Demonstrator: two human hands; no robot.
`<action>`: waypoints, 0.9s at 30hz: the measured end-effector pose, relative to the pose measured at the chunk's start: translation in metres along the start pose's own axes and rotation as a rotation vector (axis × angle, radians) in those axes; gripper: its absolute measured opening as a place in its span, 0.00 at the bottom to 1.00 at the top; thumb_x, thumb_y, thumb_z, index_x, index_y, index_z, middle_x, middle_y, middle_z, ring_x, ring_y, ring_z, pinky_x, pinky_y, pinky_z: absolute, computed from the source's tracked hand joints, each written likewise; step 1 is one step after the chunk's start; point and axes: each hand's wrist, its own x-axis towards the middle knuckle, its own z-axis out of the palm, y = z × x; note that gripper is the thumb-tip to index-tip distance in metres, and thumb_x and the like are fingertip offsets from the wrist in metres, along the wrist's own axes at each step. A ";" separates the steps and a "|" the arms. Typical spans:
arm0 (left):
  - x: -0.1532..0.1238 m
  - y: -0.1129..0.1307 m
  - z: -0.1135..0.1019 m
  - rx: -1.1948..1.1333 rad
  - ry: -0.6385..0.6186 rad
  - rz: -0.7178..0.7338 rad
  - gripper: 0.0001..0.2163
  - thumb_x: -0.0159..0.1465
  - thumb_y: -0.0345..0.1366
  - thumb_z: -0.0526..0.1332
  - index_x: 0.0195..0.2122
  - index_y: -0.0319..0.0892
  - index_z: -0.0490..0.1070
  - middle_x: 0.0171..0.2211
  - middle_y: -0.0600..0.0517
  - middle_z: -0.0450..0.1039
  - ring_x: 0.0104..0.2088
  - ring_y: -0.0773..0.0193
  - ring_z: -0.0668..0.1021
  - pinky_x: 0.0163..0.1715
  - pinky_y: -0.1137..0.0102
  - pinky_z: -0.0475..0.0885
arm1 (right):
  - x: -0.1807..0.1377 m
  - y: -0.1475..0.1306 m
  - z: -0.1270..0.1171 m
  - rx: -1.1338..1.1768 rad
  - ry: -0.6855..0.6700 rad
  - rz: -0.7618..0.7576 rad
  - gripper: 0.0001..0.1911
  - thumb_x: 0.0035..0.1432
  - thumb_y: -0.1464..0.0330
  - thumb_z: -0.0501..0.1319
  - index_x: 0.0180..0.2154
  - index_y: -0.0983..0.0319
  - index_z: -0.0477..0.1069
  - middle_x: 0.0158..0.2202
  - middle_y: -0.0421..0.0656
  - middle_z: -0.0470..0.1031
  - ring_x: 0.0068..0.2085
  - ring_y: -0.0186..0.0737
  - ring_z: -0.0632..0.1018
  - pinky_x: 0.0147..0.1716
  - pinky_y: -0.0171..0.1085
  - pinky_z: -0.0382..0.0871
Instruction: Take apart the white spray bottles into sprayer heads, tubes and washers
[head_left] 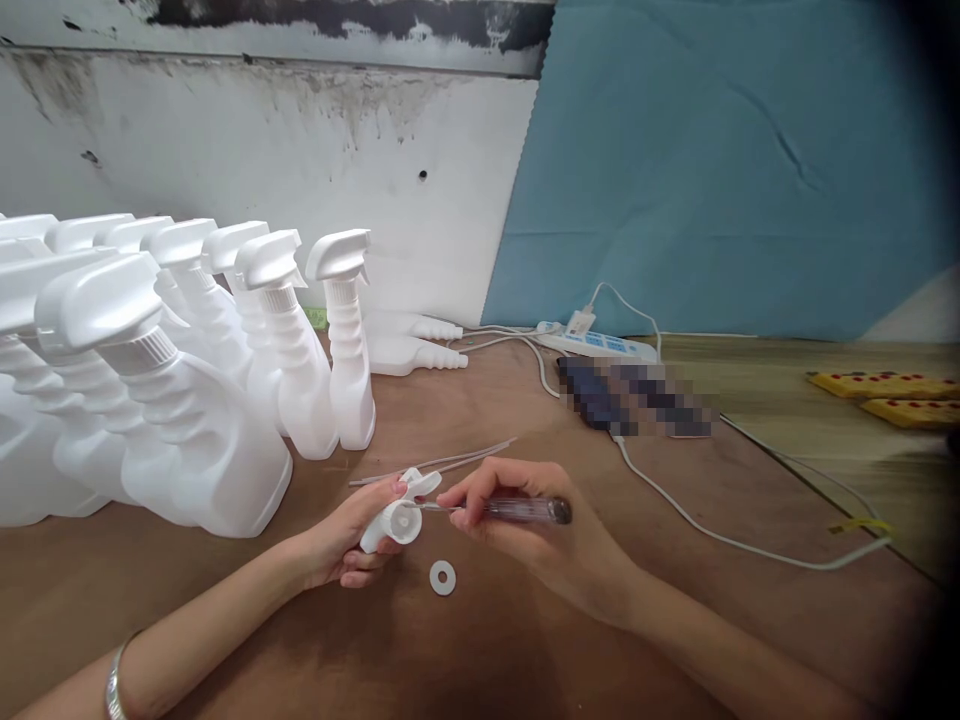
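Brown wooden surface [525,640]: left hand [352,540] grips a white plastic trigger sprayer head [397,510]; right hand [525,530] pinches a clear-handled screwdriver [517,510] into its cap. White flat washer [442,577] lies loose at six o'clock; assembled white spray bottles [187,400] stand at ten o'clock.

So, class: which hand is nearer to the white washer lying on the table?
Right. The right hand, holding a screwdriver, sits just above the washer; the left hand, gripping the spray head, is slightly farther left.

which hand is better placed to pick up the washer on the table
Left, probably. The left hand sits nearest the washer, though it holds the sprayer; the right hand is pinching the screwdriver.
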 end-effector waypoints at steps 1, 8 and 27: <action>0.000 0.000 0.001 0.009 0.002 0.006 0.19 0.60 0.54 0.49 0.44 0.46 0.58 0.14 0.61 0.59 0.09 0.78 0.49 0.04 0.84 0.49 | 0.000 0.000 0.000 0.005 -0.008 0.007 0.05 0.49 0.72 0.62 0.23 0.64 0.69 0.33 0.44 0.77 0.34 0.38 0.76 0.33 0.35 0.68; -0.002 0.001 0.004 0.063 -0.027 0.001 0.17 0.61 0.50 0.50 0.46 0.47 0.56 0.15 0.62 0.60 0.08 0.78 0.49 0.04 0.84 0.51 | 0.005 0.002 -0.004 0.061 -0.029 0.066 0.04 0.47 0.72 0.63 0.23 0.64 0.69 0.30 0.43 0.77 0.31 0.35 0.75 0.30 0.32 0.67; -0.001 -0.009 0.013 0.128 0.035 0.214 0.14 0.61 0.48 0.52 0.40 0.45 0.53 0.16 0.62 0.61 0.08 0.78 0.55 0.04 0.83 0.56 | 0.014 0.039 0.012 0.410 -0.046 0.223 0.13 0.50 0.61 0.62 0.25 0.65 0.66 0.27 0.42 0.75 0.32 0.35 0.76 0.36 0.38 0.72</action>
